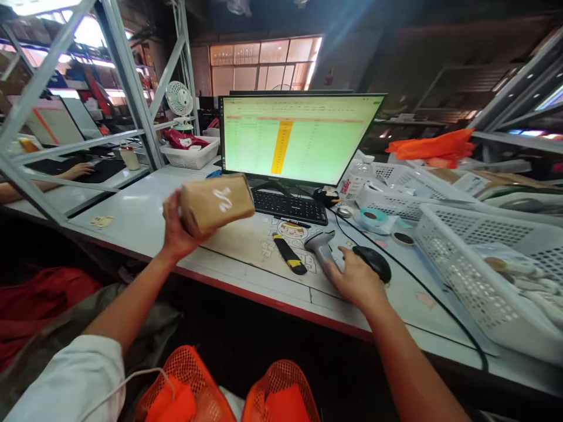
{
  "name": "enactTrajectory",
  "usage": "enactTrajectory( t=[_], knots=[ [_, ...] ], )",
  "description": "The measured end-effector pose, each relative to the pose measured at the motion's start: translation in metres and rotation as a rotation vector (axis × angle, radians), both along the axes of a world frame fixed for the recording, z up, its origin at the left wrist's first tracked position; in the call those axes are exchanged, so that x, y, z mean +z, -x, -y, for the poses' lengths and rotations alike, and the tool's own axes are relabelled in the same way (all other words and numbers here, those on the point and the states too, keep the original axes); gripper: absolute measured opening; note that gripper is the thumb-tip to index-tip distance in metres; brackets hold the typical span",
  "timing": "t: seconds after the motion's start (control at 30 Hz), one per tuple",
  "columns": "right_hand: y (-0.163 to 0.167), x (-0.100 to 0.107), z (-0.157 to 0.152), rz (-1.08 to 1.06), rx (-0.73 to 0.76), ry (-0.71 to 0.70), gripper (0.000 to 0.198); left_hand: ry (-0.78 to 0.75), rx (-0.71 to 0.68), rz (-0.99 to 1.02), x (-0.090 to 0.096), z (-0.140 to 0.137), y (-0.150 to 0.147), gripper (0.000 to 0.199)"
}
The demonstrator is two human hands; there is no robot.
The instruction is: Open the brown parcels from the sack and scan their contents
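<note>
My left hand (178,225) is closed round one end of a brown cardboard box (220,202) with a white mark on its side, and holds it tilted above the desk. Low over the desk, my right hand (358,278) has its thumb at the handle of a grey barcode scanner (321,246); the index finger is stretched out, apart from the thumb. The other fingers are partly hidden. A black computer mouse (373,262) lies just right of that hand. Left of the scanner is a black and yellow box cutter (289,254).
A monitor (299,138) showing a spreadsheet stands behind a black keyboard (288,205). White plastic baskets (466,275) line the right side, near tape rolls (373,218). A black cable (413,275) crosses the desk. Metal shelving (127,76) rises at left, with another person's hand (78,171) beyond.
</note>
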State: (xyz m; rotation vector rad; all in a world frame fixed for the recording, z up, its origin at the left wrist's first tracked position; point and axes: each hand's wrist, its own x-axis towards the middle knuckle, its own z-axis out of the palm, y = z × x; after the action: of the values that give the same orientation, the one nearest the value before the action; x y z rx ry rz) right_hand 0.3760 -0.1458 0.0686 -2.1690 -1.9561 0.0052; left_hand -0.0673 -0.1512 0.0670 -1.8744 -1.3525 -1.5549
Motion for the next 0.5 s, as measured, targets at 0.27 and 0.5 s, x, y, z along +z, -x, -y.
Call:
enactTrajectory(
  t=[0.27, 0.5],
  knots=[
    [0.02, -0.012, -0.019, 0.117, -0.036, 0.151, 0.058, -0.026, -0.204, -0.431, -0.073, 0.028, -0.056, 0.089],
    [0.022, -0.004, -0.042, 0.168, -0.082, 0.241, 0.045, 0.074, -0.284, -0.417, -0.08, 0.052, -0.039, 0.093]
  ],
)
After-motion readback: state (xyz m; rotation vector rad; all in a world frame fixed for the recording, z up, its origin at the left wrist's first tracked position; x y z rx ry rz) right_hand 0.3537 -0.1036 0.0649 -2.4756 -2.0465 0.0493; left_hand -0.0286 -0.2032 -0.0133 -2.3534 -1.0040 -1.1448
